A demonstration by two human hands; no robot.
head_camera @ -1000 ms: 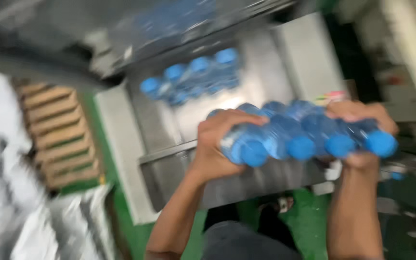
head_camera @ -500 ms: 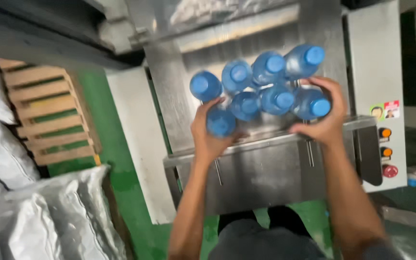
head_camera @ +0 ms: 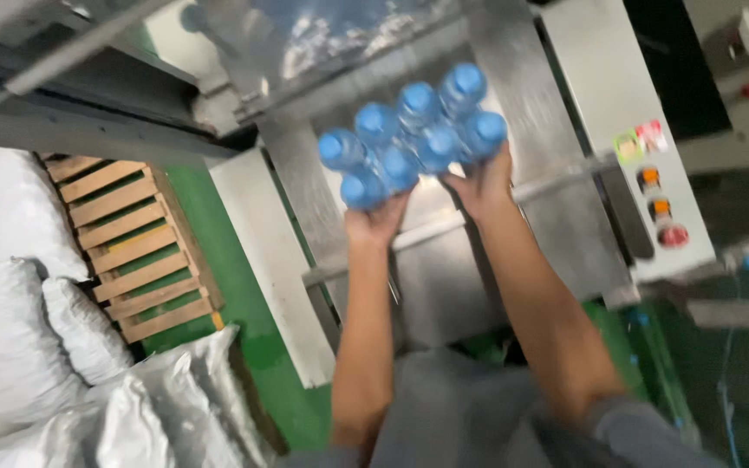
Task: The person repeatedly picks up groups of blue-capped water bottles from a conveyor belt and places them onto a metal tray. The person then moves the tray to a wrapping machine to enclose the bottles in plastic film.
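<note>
bottles (head_camera: 413, 130) clustered, blue-capped, clear; left hand (head_camera: 376, 224), right hand (head_camera: 478, 184) grasping cluster.

plastic film (head_camera: 340, 35) just above bottles (head_camera: 409, 130)

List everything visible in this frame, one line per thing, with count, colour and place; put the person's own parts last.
bottles: seven blue caps visible, clear bodies, one tight cluster held over the metal machine bed at top centre
metal machine bed: one, grey steel, centre, running up under a hood
control panel: one, pale grey, right of the bed, with orange and red buttons
wooden pallet: one, light brown slats, on the green floor at left
white sacks: several, white, far left and lower left
green floor: one, green, between pallet and machine
left hand: one, under the near left edge of the cluster, grip on the bottles
right hand: one, at the cluster's right side, grip on the bottles
</note>
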